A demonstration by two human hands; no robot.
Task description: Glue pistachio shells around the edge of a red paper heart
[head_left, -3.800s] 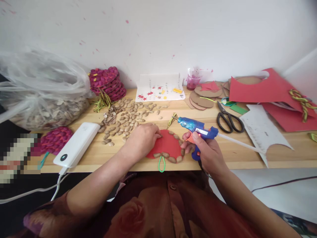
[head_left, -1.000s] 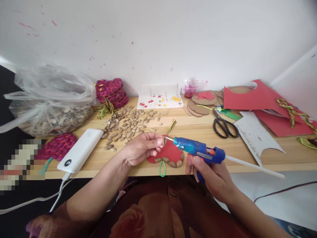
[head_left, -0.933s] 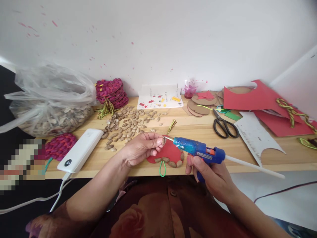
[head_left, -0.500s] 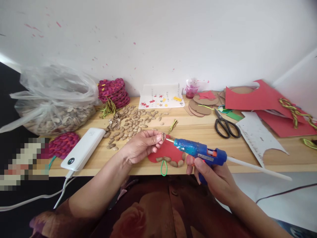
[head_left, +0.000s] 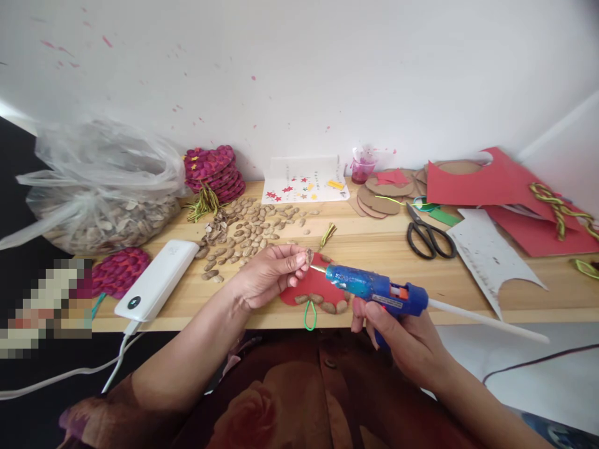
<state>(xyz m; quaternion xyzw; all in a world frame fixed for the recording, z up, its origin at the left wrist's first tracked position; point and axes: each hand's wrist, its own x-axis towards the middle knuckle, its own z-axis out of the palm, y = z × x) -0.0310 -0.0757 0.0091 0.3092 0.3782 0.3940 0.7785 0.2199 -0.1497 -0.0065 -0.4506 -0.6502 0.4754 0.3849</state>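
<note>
My left hand pinches a small tan nut shell between thumb and fingertips, held just above the table. My right hand grips a blue hot glue gun with a white glue stick out its back; the metal nozzle points left and sits just below the shell. Under both lies a red disc with a green loop and shells glued along its near rim. Loose shells are scattered behind my left hand.
A white power bank with cable lies left, beside a purple shell-covered disc. A plastic bag of shells and stacked purple discs sit far left. Black scissors, cardboard circles, red sheets lie right.
My left hand lifted off the red disc with a shell pinched in it. The glue gun swung down and left until its nozzle met the shell, then eased slightly below it.
</note>
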